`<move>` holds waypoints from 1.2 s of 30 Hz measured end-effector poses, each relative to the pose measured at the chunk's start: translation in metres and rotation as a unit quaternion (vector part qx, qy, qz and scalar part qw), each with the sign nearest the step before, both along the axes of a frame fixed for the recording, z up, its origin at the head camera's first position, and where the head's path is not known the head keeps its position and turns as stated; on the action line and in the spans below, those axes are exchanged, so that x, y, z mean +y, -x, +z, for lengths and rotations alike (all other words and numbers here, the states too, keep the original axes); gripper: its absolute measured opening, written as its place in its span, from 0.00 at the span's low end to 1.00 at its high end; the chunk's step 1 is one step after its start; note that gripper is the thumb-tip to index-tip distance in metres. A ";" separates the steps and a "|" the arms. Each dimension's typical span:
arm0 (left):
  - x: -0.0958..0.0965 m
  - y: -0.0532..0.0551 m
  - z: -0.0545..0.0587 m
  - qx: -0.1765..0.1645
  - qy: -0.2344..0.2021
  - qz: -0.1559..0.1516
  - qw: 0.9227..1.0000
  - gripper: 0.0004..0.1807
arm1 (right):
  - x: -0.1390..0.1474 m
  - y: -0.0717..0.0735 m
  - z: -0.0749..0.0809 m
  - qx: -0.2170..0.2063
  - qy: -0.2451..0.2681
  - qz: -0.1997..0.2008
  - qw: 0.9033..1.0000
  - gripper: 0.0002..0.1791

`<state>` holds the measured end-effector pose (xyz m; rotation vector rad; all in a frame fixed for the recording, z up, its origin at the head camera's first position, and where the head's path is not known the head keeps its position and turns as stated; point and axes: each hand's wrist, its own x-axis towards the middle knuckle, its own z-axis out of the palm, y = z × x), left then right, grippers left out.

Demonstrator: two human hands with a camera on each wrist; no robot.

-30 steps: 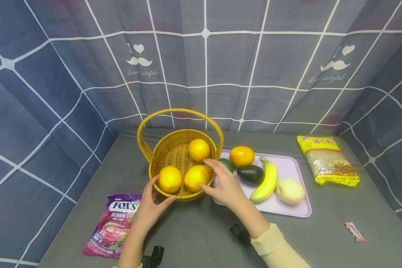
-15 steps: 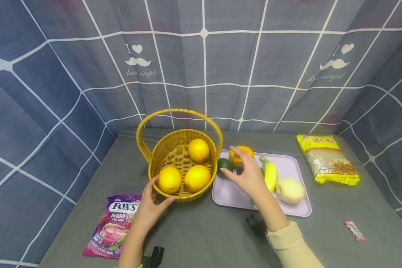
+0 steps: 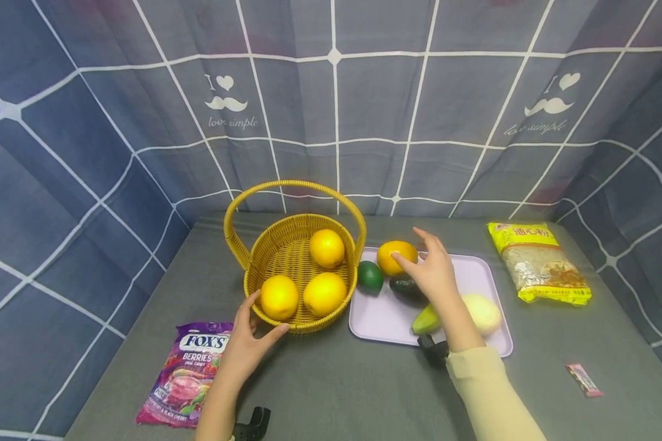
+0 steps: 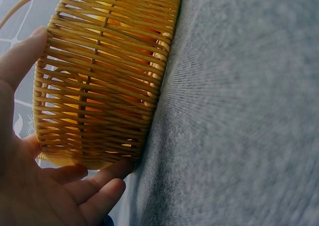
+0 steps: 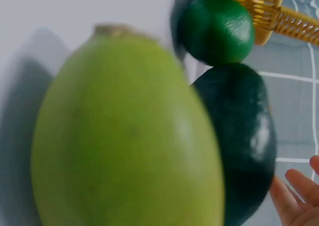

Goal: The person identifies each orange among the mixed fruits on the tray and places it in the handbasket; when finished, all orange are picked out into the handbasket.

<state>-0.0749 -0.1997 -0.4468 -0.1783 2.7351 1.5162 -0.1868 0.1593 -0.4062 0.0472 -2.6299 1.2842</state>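
Note:
My left hand point(image 3: 248, 346) grips the side of the yellow wicker basket point(image 3: 265, 251), thumb at the front rim and fingers along the wall, as the left wrist view confirms. Inside lie an orange point(image 3: 279, 297), another beside it and a third farther back. Over the lilac tray point(image 3: 377, 327), my right hand point(image 3: 433, 269) has its thumb overlapping an orange fruit point(image 3: 391, 256) and its fingers spread to the right. A dark green avocado point(image 5: 241, 141) and a round green fruit point(image 5: 218, 30) lie near it. The banana point(image 5: 127, 136) looms close in the right wrist view, partly hidden by my forearm in the head view.
A pale round fruit point(image 3: 484, 315) sits at the tray's right end. A purple candy bag point(image 3: 184, 373) lies left of my left forearm. At the right are a yellow food packet point(image 3: 537, 263) and a small pink wrapped bar point(image 3: 583, 380). A grey checked curtain backs the table.
My right hand has moved right, from the oranges in the basket across the tray to the orange fruit there. My left hand has stayed at the basket.

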 end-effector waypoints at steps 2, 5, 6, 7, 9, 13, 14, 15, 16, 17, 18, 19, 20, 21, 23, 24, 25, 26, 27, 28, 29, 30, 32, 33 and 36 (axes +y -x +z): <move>0.000 0.000 0.000 0.000 -0.001 0.000 1.000 0.51 | 0.001 0.003 -0.003 -0.014 -0.006 -0.002 1.000 0.44; 0.000 0.000 0.001 -0.001 0.000 -0.001 1.000 0.51 | 0.002 0.008 -0.006 -0.034 -0.022 -0.001 0.999 0.46; 0.000 -0.001 0.001 -0.001 -0.001 -0.002 1.000 0.51 | 0.002 0.010 -0.007 -0.040 -0.026 0.000 0.999 0.46; 0.000 -0.001 0.001 -0.001 -0.001 -0.001 1.000 0.51 | 0.001 0.011 -0.008 -0.047 -0.030 0.001 0.998 0.47; 0.000 -0.001 0.001 0.001 -0.002 0.000 1.000 0.51 | 0.001 0.014 -0.010 -0.059 -0.041 0.002 0.997 0.48; 0.001 -0.002 0.002 -0.001 0.000 0.003 1.000 0.52 | 0.000 0.018 -0.015 -0.075 -0.051 0.001 0.996 0.49; 0.001 -0.002 0.002 -0.001 0.001 0.004 1.000 0.52 | 0.000 0.019 -0.016 -0.079 -0.053 0.001 0.995 0.49; 0.001 -0.002 0.002 -0.002 0.002 0.005 1.000 0.52 | 0.000 0.020 -0.017 -0.083 -0.053 0.002 0.995 0.49; 0.001 -0.003 0.003 -0.002 0.003 0.006 1.000 0.52 | 0.000 0.021 -0.018 -0.088 -0.053 0.003 0.995 0.49; 0.001 -0.003 0.003 -0.002 0.005 0.006 1.000 0.53 | 0.000 0.022 -0.019 -0.091 -0.053 0.004 0.994 0.49; 0.002 -0.003 0.003 -0.002 0.005 0.006 1.000 0.53 | -0.001 0.023 -0.020 -0.096 -0.054 0.006 0.994 0.49; 0.002 -0.003 0.003 -0.001 0.005 0.007 1.000 0.53 | -0.001 0.023 -0.021 -0.099 -0.054 0.007 0.994 0.49; 0.002 -0.002 0.003 0.000 0.004 0.007 1.000 0.53 | -0.001 0.024 -0.021 -0.102 -0.054 0.007 0.993 0.50; 0.002 -0.002 0.002 0.000 0.004 0.007 1.000 0.53 | -0.001 0.024 -0.022 -0.105 -0.055 0.008 0.993 0.50; 0.002 -0.001 0.002 0.002 0.005 0.007 1.000 0.53 | -0.001 0.025 -0.023 -0.108 -0.059 0.010 0.992 0.51; 0.002 -0.001 0.001 0.003 0.004 0.008 1.000 0.53 | -0.001 0.025 -0.024 -0.109 -0.062 0.012 0.992 0.51; 0.002 -0.001 0.001 0.003 0.005 0.008 1.000 0.53 | -0.001 0.025 -0.024 -0.109 -0.063 0.012 0.992 0.51; 0.002 -0.001 0.001 0.004 0.005 0.008 1.000 0.53 | -0.001 0.025 -0.024 -0.110 -0.066 0.013 0.992 0.51; 0.002 -0.001 0.001 0.004 0.005 0.008 1.000 0.53 | -0.002 0.025 -0.024 -0.110 -0.067 0.014 0.992 0.51; 0.002 0.000 0.000 0.004 0.004 0.007 1.000 0.53 | -0.002 0.025 -0.023 -0.109 -0.070 0.014 0.991 0.51; 0.002 0.000 0.000 0.004 0.003 0.007 1.000 0.53 | -0.002 0.025 -0.023 -0.109 -0.071 0.014 0.991 0.51; 0.002 0.000 0.000 0.003 0.002 0.007 1.000 0.53 | -0.002 0.025 -0.023 -0.108 -0.071 0.013 0.992 0.50; 0.001 0.000 0.000 0.003 0.001 0.006 1.000 0.52 | -0.003 0.024 -0.023 -0.107 -0.071 0.011 0.992 0.50; 0.001 0.000 -0.001 0.003 -0.001 0.005 1.000 0.52 | -0.003 0.024 -0.022 -0.107 -0.071 0.010 0.992 0.50; 0.001 -0.001 -0.001 0.003 0.000 0.005 1.000 0.52 | -0.003 0.025 -0.023 -0.105 -0.072 0.006 0.992 0.49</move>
